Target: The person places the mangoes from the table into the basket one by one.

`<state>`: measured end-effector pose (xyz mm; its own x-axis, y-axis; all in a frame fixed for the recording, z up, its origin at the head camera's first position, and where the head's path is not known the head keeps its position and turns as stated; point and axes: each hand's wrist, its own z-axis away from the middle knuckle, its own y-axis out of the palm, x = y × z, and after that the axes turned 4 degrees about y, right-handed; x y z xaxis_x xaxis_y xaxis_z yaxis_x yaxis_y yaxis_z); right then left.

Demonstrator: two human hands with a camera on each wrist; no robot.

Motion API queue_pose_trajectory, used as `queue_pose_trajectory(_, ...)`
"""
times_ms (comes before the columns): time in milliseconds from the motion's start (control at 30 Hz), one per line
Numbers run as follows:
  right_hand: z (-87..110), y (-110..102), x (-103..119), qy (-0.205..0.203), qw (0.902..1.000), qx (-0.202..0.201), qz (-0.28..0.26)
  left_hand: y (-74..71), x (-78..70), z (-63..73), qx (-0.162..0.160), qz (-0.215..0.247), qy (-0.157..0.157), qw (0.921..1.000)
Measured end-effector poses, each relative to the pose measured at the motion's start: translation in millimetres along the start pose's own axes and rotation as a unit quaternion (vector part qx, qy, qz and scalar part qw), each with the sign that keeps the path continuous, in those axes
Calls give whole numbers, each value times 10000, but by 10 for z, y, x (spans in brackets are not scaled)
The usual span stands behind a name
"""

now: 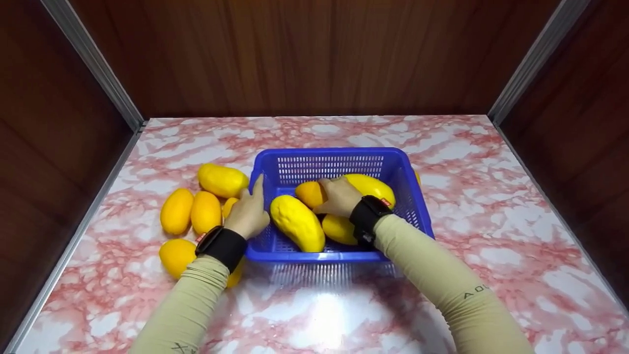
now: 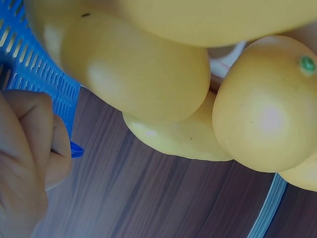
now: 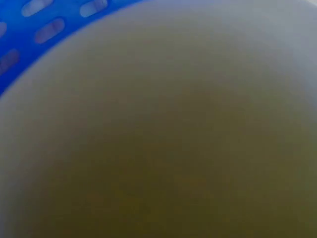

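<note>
A blue plastic basket (image 1: 334, 256) with slotted walls stands mid-table, holding several yellow fruits. My left hand (image 1: 248, 214) grips its left rim; the left wrist view shows curled fingers (image 2: 37, 131) against the basket wall (image 2: 42, 74). Inside the basket, my right hand (image 1: 339, 196) holds an orange-yellow mango (image 1: 308, 193), thumb and fingers on its right side. Around it lie a long bumpy yellow fruit (image 1: 298, 223), a large smooth yellow fruit (image 1: 369, 188) behind the wrist and another yellow fruit (image 1: 338, 230) partly under the hand. A blurred yellowish surface (image 3: 168, 139) fills most of the right wrist view.
Several mangoes (image 1: 177, 211) lie left of the basket, close to my left hand and forearm, including a larger one (image 1: 222, 180) farther back. A sliver of yellow (image 1: 417, 177) shows beyond the right rim. Brown wood-grain walls (image 1: 319, 59) enclose the marbled table (image 1: 491, 196) at the back and sides.
</note>
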<state>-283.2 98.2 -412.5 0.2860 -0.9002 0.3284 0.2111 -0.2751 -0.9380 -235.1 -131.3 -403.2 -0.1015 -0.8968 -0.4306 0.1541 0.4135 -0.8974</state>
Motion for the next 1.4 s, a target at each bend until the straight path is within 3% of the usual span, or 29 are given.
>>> queue_pose_trajectory(833,73,-183,-5,-73,9998,44,-192,25,-3,-8,-20,-72,56,10000)
queue_pose_trajectory(1400,157,-637,-209,359,9987,-232,-293,10,-3,6,-55,33,16,10000)
